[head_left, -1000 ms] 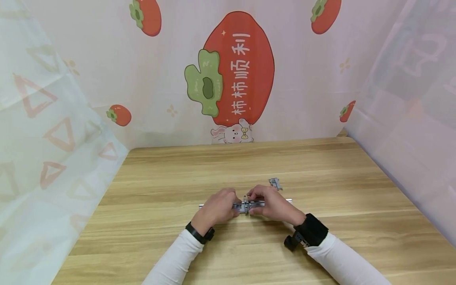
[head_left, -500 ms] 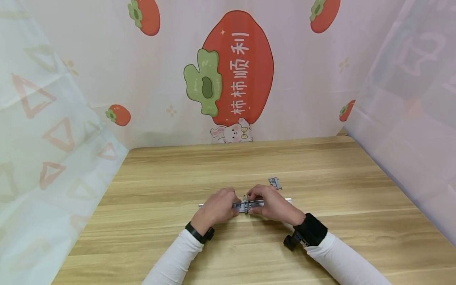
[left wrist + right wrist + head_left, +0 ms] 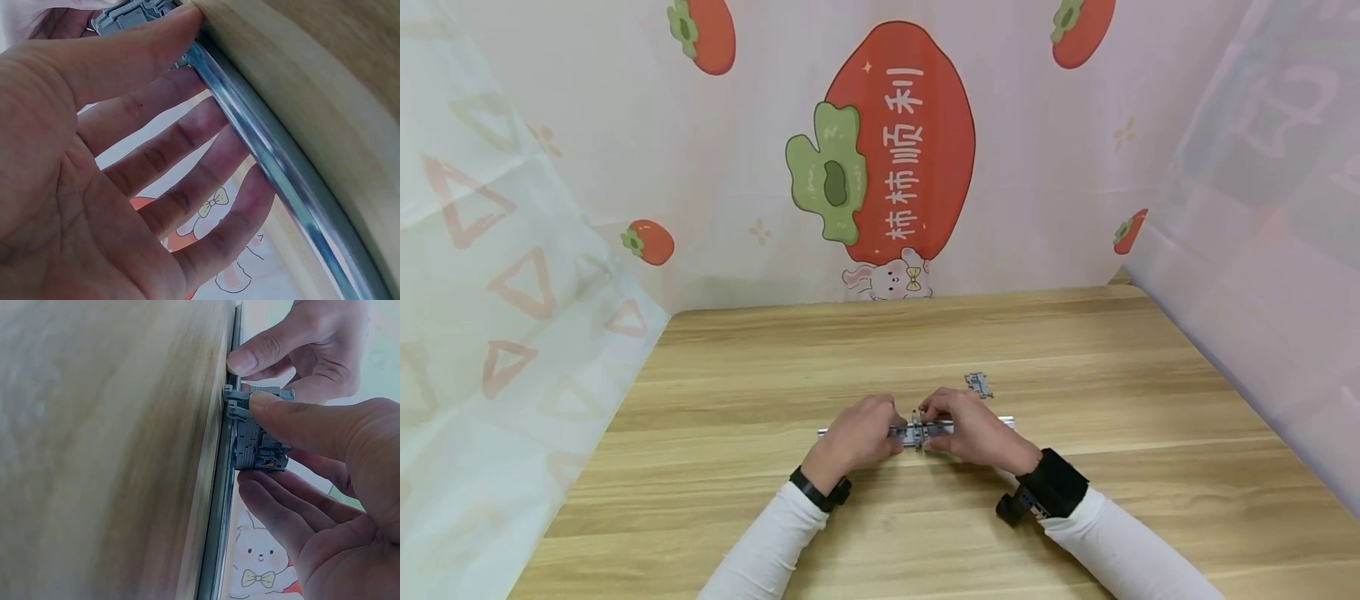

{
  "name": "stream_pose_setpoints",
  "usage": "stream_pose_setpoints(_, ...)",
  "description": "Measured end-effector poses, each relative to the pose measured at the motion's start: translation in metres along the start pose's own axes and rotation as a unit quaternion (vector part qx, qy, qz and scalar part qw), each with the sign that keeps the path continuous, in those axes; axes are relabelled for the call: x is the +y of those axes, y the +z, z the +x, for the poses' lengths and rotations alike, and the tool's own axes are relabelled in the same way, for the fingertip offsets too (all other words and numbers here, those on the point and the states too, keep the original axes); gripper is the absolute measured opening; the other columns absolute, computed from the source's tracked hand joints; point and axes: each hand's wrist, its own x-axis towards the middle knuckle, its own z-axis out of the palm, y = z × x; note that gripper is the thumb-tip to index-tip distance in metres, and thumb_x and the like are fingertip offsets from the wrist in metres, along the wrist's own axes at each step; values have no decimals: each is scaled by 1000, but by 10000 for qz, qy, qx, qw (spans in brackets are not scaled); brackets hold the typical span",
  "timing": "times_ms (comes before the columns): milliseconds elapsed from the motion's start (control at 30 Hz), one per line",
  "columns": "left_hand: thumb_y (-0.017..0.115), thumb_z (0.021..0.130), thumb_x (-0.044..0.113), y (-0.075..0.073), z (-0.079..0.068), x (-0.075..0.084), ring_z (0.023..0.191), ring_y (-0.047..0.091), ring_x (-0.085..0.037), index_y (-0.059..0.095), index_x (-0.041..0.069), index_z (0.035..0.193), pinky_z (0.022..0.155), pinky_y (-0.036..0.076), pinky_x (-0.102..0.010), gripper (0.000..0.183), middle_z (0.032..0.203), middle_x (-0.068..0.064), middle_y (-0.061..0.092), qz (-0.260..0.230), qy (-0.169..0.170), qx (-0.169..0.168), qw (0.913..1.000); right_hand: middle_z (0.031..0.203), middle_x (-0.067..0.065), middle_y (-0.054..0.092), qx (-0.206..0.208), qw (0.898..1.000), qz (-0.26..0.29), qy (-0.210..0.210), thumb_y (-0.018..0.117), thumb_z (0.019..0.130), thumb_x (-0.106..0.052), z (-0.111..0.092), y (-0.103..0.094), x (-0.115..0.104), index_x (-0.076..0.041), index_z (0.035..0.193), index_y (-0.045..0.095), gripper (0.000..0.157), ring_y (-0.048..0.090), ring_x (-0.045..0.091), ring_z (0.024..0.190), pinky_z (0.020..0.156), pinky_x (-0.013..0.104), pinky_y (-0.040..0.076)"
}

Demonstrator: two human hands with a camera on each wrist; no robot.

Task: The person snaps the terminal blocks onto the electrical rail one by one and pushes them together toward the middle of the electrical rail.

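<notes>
Hands (image 3: pixel 859 432) (image 3: pixel 977 430) grip rail (image 3: pixel 290 175) and grey block (image 3: pixel 249 440) before lettering "柿柿顺利" (image 3: pixel 902 152)

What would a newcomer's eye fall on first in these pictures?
Probably the big red fruit printed on the backdrop, beyond the table. Then, below it in the head view, the left hand grips a metal rail and the right hand holds a grey block against it.
</notes>
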Motion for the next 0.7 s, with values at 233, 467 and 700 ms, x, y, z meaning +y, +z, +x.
stream_pose_setpoints(233, 69, 80, 26, 1, -1, -1, 71, 46, -12, 69, 18, 84, 57, 38, -26, 8, 84, 5, 49, -59, -51, 4, 10000, 103, 1, 60, 62, 9997, -131, -215, 79, 68, -15, 1, 1, 0, -11, 89, 62, 27, 57, 12, 89, 76, 30, 46)
stream_pose_setpoints(467, 69, 79, 25, 2, -1, -1, 69, 45, -12, 66, 20, 78, 56, 38, -26, 6, 82, 4, 49, -147, -37, 31, 9999, 103, 1, 59, -35, 9999, 79, -133, 78, 69, -15, 0, 1, -2, -10, 89, 60, 28, 59, 18, 89, 76, 31, 46)
stream_pose_setpoints(700, 69, 79, 25, 2, 0, -2, 69, 45, -12, 68, 18, 83, 56, 38, -26, 8, 83, 3, 51, -183, 4, 42, 9998, 101, -1, 59, -68, 9997, 200, -130, 79, 68, -16, -1, -2, 0, -12, 91, 60, 30, 60, 18, 90, 78, 32, 46)
